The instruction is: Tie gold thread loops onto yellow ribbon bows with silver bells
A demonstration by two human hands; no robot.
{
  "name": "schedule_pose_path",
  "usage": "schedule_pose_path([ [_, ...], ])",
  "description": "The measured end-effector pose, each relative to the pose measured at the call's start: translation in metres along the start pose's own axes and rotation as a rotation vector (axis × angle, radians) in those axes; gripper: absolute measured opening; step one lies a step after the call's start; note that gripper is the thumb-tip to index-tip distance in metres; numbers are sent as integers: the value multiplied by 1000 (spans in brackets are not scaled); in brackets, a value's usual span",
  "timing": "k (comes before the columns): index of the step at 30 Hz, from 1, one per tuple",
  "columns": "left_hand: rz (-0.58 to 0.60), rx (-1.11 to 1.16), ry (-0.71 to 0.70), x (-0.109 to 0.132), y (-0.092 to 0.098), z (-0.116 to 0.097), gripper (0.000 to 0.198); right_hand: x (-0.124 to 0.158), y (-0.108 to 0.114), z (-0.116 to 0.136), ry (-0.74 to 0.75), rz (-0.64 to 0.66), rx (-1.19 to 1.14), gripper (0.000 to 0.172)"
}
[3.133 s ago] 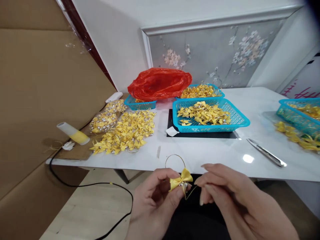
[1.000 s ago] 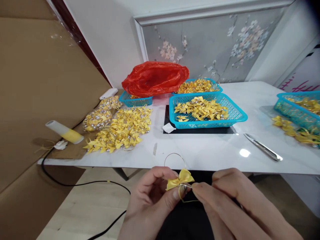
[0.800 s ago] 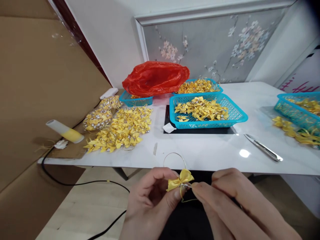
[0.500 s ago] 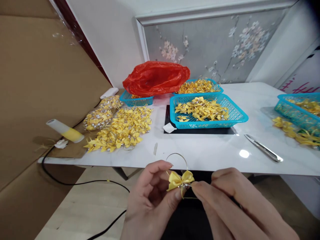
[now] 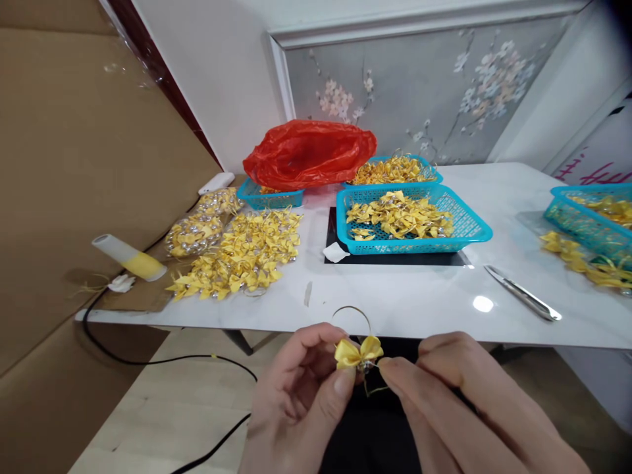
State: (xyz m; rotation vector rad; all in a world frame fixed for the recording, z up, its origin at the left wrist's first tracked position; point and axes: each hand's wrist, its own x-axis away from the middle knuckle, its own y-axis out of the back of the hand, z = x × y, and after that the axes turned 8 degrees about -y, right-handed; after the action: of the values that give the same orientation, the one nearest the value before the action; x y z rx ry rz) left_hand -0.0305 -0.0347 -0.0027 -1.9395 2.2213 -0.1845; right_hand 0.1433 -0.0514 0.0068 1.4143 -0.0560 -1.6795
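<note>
Yellow in colour, the ribbon bow (image 5: 358,352) lies with its long axis left-right, just below the desk (image 5: 419,296) edge. The left hand (image 5: 301,401) grip pinches its left loop. The right hand (image 5: 459,401) grip pinches the gold thread (image 5: 375,390) beside the knot, and the wire ring (image 5: 351,309) stands above.

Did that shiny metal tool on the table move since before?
No. The metal tool lies where it did, its tip just right of the black mat under the blue basket.
</note>
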Motion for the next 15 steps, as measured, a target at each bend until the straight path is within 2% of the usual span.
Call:
schedule_pose_path([
  [5, -3, 13, -12, 0, -1, 2, 10, 0, 0, 3, -40, 36, 4, 20],
  [10, -45, -25, -28, 1, 0, 2, 10, 1, -5, 6, -49, -51, -2, 15],
  [15, -66, -91, -112, 0, 1, 4, 14, 2, -7, 9, -75, -41, 41, 20],
])
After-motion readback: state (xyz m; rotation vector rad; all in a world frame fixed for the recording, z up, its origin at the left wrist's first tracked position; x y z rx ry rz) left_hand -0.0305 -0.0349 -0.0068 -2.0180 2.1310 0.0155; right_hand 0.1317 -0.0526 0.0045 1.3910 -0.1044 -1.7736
